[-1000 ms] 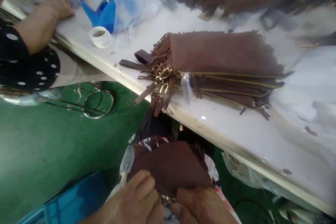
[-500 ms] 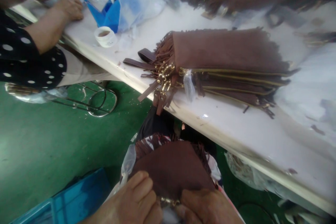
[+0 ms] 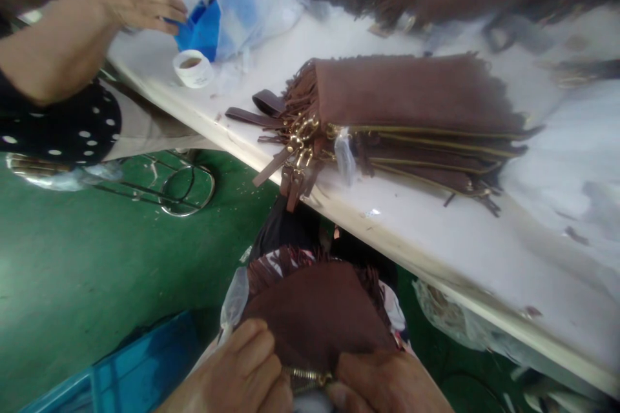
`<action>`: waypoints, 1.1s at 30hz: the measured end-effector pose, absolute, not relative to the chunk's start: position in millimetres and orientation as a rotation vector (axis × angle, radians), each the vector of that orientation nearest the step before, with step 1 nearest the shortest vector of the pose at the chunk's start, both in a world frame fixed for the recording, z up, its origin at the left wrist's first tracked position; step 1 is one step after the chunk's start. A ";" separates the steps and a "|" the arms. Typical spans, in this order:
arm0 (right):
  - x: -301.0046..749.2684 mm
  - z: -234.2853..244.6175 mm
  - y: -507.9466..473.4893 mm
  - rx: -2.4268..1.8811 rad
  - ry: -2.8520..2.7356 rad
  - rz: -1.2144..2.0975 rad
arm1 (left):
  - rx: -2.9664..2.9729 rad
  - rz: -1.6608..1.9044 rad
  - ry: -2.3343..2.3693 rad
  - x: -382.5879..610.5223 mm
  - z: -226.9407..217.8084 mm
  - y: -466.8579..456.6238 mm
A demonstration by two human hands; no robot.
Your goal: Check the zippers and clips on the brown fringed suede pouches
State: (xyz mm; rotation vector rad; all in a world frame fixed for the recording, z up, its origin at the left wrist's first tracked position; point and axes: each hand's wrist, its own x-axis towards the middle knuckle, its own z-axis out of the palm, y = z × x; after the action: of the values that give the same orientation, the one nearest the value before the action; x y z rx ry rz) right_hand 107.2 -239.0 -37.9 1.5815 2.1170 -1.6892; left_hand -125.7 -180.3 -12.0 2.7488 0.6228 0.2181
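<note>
A brown fringed pouch (image 3: pixel 320 310) lies on my lap, its zipper edge towards me. My left hand (image 3: pixel 242 368) is closed on the left part of that edge. At the right part, my right hand (image 3: pixel 378 377) grips the pouch beside the gold zipper (image 3: pixel 307 374). Gold teeth show between the two hands, with something whitish just below them that I cannot make out. A clear plastic wrap (image 3: pixel 235 300) hangs at the pouch's left side. My fingertips are partly hidden.
On the white table (image 3: pixel 416 226) rests a stack of brown fringed pouches (image 3: pixel 411 93) with gold clasps and straps. Left of it are a tape roll (image 3: pixel 192 69) and a blue box (image 3: pixel 203 29). A co-worker's hand (image 3: pixel 140 0) reaches there. A blue crate (image 3: pixel 130 368) stands on the floor.
The co-worker's hand has moved right to the blue box. My hands have barely shifted on the pouch, and more of the gold zipper teeth shows between them.
</note>
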 end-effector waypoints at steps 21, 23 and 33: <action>94.8 -45.1 -187.1 1.850 2.050 -1.746 | 2.766 0.592 1.100 -132.0 -48.9 -133.7; 81.9 -39.7 -163.4 1.865 1.893 -2.202 | 2.730 0.765 1.417 -138.2 -40.0 -123.7; -5.9 -27.7 -76.7 1.596 1.083 -3.182 | 1.536 1.007 1.399 -142.0 -43.9 -138.4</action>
State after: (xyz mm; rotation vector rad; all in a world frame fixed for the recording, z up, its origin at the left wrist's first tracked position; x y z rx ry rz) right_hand -5.9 -76.7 -27.7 1.5959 1.0832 -3.1819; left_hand -142.0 -138.4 -43.9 1.5364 1.3991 1.0075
